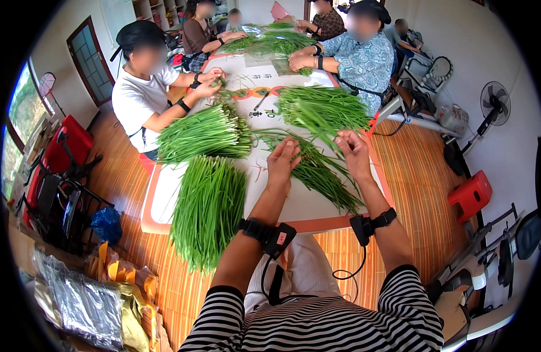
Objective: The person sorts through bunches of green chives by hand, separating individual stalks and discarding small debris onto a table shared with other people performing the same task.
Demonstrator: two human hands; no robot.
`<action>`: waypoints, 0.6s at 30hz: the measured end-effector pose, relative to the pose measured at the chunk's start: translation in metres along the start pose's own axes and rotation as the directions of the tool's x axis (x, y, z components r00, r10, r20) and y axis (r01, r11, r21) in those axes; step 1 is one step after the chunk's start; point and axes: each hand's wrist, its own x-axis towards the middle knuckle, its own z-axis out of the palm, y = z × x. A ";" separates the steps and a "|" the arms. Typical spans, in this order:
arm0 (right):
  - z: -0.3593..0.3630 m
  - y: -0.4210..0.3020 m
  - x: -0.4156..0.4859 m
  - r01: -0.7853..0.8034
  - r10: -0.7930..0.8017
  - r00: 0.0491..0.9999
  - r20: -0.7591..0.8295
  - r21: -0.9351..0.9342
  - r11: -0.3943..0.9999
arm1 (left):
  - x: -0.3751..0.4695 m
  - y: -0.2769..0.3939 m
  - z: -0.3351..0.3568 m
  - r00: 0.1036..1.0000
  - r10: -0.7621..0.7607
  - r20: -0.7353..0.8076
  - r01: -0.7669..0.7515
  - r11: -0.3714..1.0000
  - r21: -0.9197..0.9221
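Observation:
My right hand (356, 152) pinches a few green blades (316, 121), blurred, which look like garlic chives and slant up and left from the fingers. Just left of it, my left hand (283, 162) is raised with thumb and fingertips close together; whether a thin stalk is between them I cannot tell. Below and between both hands lies a loose, darker heap of chives (325, 178) on the table (310, 207). Neat chive piles surround it: one hangs over the front edge (209, 207), another has pale stem ends (204, 134), and a third lies beyond my right hand (341, 103).
A black pen (261, 101) lies mid-table beside large written characters. Several people work around the table, one in a white shirt (141, 94) at left, one in a patterned shirt (363, 61) at right. Clear bags (288, 67) lie farther back. A red stool (470, 196) stands at right.

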 end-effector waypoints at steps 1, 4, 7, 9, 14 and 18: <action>0.002 0.004 -0.006 0.018 -0.013 0.999 0.052 -0.100 0.995 | 0.002 0.000 0.007 1.000 0.020 -0.012 -0.020 1.000 -0.022; 0.007 0.015 -0.022 0.087 -0.010 0.978 0.207 -0.366 0.927 | 0.008 -0.007 0.002 0.997 0.070 0.036 -0.071 0.997 0.021; 0.011 0.008 -0.027 0.145 -0.003 0.966 0.259 -0.532 0.834 | 0.012 -0.016 -0.007 0.998 0.057 0.030 -0.057 0.998 0.009; 0.015 -0.005 -0.028 0.163 -0.059 0.980 0.192 -0.586 0.793 | 0.013 -0.015 -0.010 0.999 0.039 0.003 -0.039 0.999 -0.011; 0.047 -0.012 -0.020 0.301 -0.212 0.950 0.228 -0.502 0.811 | 0.001 -0.001 0.001 0.997 0.064 0.037 -0.063 0.997 -0.040; 0.074 -0.001 -0.022 0.315 -0.241 0.942 0.232 -0.371 0.874 | 0.008 -0.013 -0.011 0.984 0.112 0.142 -0.123 0.990 0.072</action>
